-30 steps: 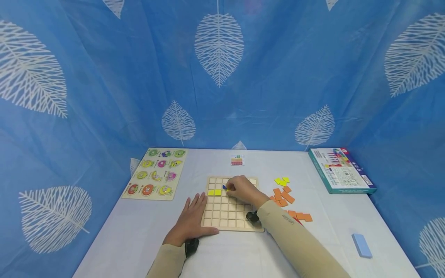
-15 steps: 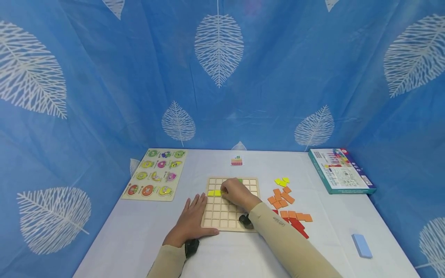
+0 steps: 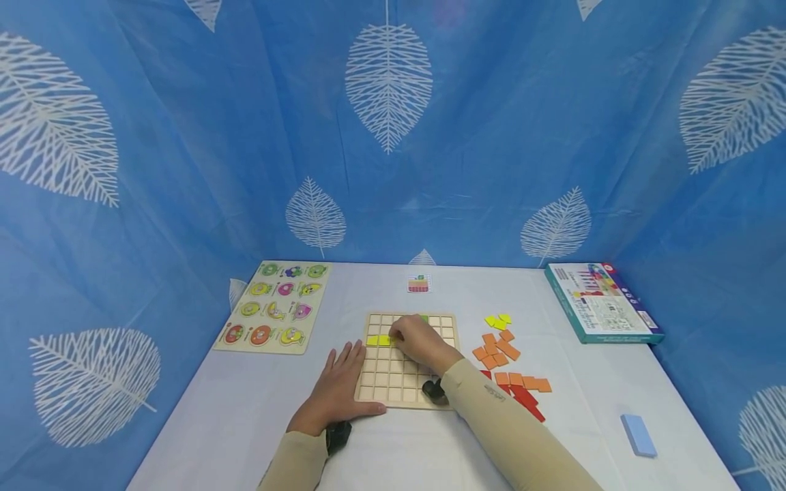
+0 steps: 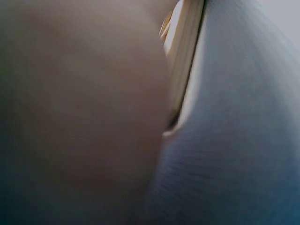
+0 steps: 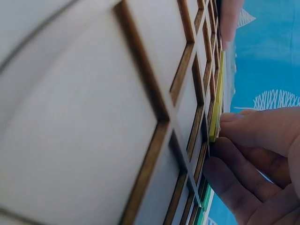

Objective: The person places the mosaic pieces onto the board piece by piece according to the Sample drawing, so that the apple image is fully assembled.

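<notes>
A wooden grid board (image 3: 388, 394) lies before me in the head view. My left hand (image 3: 338, 387) rests with straight fingers along its left side, thumb at the front left corner. My right hand (image 3: 421, 342) reaches over the board and pinches a yellow square tile (image 5: 215, 123) low at the grid, beside other yellow tiles (image 3: 378, 340) in the same row. A green tile (image 3: 424, 318) shows in the top row behind this hand. Up close, the left wrist view shows blurred skin and the board's edge (image 4: 185, 61).
Yellow (image 3: 499, 320), orange (image 3: 496, 349) and red tiles (image 3: 525, 397) lie loose right of the board. A small picture card (image 3: 419, 283) lies behind it. A fruit puzzle board (image 3: 275, 307) is at left; a box (image 3: 604, 300) and blue block (image 3: 638, 435) at right.
My right hand has moved left and settled at the third cell of the yellow row. A small blue patch at its fingertips no longer shows. The left hand stays put.
</notes>
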{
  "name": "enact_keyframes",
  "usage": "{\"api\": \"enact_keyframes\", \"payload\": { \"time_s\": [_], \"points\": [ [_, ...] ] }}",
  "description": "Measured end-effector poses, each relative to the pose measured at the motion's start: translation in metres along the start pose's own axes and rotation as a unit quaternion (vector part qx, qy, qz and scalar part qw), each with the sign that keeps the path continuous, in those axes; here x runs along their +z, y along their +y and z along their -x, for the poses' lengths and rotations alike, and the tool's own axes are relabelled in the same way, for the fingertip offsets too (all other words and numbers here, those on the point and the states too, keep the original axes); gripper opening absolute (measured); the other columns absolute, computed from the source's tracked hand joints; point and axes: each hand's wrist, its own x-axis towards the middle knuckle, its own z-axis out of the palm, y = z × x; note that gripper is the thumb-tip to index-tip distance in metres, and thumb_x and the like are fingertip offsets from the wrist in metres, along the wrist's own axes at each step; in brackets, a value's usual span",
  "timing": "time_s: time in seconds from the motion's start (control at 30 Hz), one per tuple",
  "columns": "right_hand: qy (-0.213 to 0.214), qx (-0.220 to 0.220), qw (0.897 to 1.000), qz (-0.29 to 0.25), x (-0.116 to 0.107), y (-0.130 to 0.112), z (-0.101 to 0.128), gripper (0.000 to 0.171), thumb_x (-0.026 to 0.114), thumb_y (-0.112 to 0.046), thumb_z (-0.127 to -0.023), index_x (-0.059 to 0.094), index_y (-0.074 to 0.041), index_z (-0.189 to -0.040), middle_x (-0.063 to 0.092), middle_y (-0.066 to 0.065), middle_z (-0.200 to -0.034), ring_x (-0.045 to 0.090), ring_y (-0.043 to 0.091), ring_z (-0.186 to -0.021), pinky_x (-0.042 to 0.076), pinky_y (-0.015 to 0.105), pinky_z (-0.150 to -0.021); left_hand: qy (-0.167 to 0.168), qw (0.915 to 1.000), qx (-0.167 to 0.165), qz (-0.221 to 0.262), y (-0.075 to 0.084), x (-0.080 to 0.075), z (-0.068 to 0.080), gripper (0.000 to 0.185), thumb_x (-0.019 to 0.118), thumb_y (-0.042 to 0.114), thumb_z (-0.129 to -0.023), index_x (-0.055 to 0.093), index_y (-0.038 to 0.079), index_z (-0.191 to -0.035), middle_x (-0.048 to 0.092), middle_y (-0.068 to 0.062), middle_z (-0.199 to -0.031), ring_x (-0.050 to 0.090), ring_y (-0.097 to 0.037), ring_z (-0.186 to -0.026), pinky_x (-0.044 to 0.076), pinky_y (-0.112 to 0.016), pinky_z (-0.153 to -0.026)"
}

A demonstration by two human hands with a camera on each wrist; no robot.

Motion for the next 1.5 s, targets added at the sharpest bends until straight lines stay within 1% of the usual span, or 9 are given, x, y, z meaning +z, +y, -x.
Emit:
{"api": "enact_keyframes", "payload": {
  "time_s": [0.13, 0.33, 0.5, 0.6, 0.87, 1.0, 1.17, 1.33, 1.5],
  "points": [
    [0.006, 0.0, 1.0, -0.01, -0.003, 0.0, 0.004, 0.017, 0.077, 0.0, -0.094, 0.081, -0.008, -0.109, 0.075, 0.003, -0.108, 0.07, 0.019, -0.105, 0.056, 0.036, -0.094, -0.004, 1.0, -0.007, -0.005, 0.002, 0.0, 0.0, 0.136, 0.072, 0.086, -0.073, 0.024, -0.001, -0.166, 0.022, -0.016, -0.172, 0.014, -0.035, -0.158, 0.005, -0.057, -0.125],
    [0.024, -0.02, 0.999, -0.028, -0.011, 0.005, 0.013, 0.016, 0.074, -0.001, -0.097, 0.08, -0.004, -0.112, 0.075, 0.007, -0.114, 0.07, 0.024, -0.111, 0.055, 0.039, -0.098, -0.002, 0.9999, -0.01, 0.002, 0.002, -0.001, 0.0, 0.136, 0.073, 0.085, -0.072, 0.025, 0.0, -0.166, 0.022, -0.016, -0.172, 0.014, -0.036, -0.158, 0.005, -0.057, -0.125],
    [0.044, -0.039, 0.998, -0.022, -0.017, 0.017, 0.019, 0.014, 0.074, -0.001, -0.098, 0.081, -0.003, -0.11, 0.075, 0.007, -0.11, 0.071, 0.023, -0.106, 0.058, 0.038, -0.091, -0.004, 1.0, -0.009, 0.0, 0.002, -0.002, 0.001, 0.135, 0.073, 0.085, -0.072, 0.026, 0.0, -0.166, 0.022, -0.016, -0.172, 0.014, -0.036, -0.158, 0.005, -0.057, -0.125],
    [0.052, -0.039, 0.998, -0.018, -0.023, 0.024, 0.022, 0.015, 0.073, 0.0, -0.098, 0.081, -0.003, -0.11, 0.075, 0.007, -0.11, 0.071, 0.024, -0.105, 0.058, 0.039, -0.088, -0.003, 0.9999, -0.012, 0.0, 0.002, -0.002, 0.001, 0.135, 0.073, 0.085, -0.072, 0.026, 0.0, -0.166, 0.022, -0.015, -0.172, 0.014, -0.035, -0.158, 0.005, -0.057, -0.125],
    [0.061, -0.005, 0.998, -0.021, -0.042, 0.044, 0.03, 0.015, 0.075, 0.002, -0.095, 0.079, -0.001, -0.109, 0.073, 0.008, -0.104, 0.067, 0.02, -0.09, 0.057, 0.038, -0.079, 0.007, 0.9999, -0.01, 0.004, 0.004, -0.002, 0.002, 0.133, 0.075, 0.083, -0.072, 0.028, -0.001, -0.165, 0.025, -0.016, -0.171, 0.016, -0.036, -0.158, 0.007, -0.058, -0.125],
    [0.068, 0.023, 0.997, -0.019, -0.052, 0.06, 0.035, 0.015, 0.076, -0.001, -0.096, 0.079, -0.002, -0.111, 0.073, 0.007, -0.106, 0.067, 0.019, -0.092, 0.058, 0.038, -0.081, 0.005, 0.9999, -0.011, 0.001, 0.004, -0.001, 0.001, 0.133, 0.075, 0.083, -0.072, 0.028, 0.0, -0.165, 0.024, -0.015, -0.171, 0.015, -0.035, -0.158, 0.006, -0.057, -0.125],
    [0.084, 0.04, 0.996, -0.017, -0.065, 0.082, 0.042, 0.015, 0.076, -0.003, -0.096, 0.079, -0.002, -0.111, 0.072, 0.009, -0.106, 0.068, 0.023, -0.094, 0.058, 0.043, -0.083, 0.004, 0.9999, -0.01, -0.006, 0.002, 0.0, 0.001, 0.134, 0.075, 0.084, -0.072, 0.027, 0.0, -0.165, 0.023, -0.015, -0.172, 0.014, -0.035, -0.158, 0.006, -0.056, -0.125],
    [0.103, 0.07, 0.992, -0.007, -0.078, 0.103, 0.05, 0.016, 0.074, -0.001, -0.095, 0.078, 0.0, -0.111, 0.07, 0.017, -0.115, 0.066, 0.036, -0.108, 0.056, 0.051, -0.093, 0.006, 0.9999, -0.011, -0.009, 0.001, 0.002, 0.0, 0.135, 0.073, 0.086, -0.072, 0.027, 0.001, -0.166, 0.023, -0.015, -0.172, 0.014, -0.034, -0.158, 0.005, -0.057, -0.125],
    [0.105, 0.123, 0.987, 0.001, -0.09, 0.124, 0.059, 0.019, 0.074, -0.001, -0.094, 0.076, 0.004, -0.112, 0.066, 0.025, -0.124, 0.057, 0.046, -0.126, 0.044, 0.06, -0.108, 0.01, 0.9999, -0.008, -0.002, 0.002, 0.003, 0.0, 0.134, 0.074, 0.085, -0.072, 0.028, -0.001, -0.165, 0.024, -0.016, -0.171, 0.015, -0.036, -0.158, 0.006, -0.058, -0.125]
  ]
}}
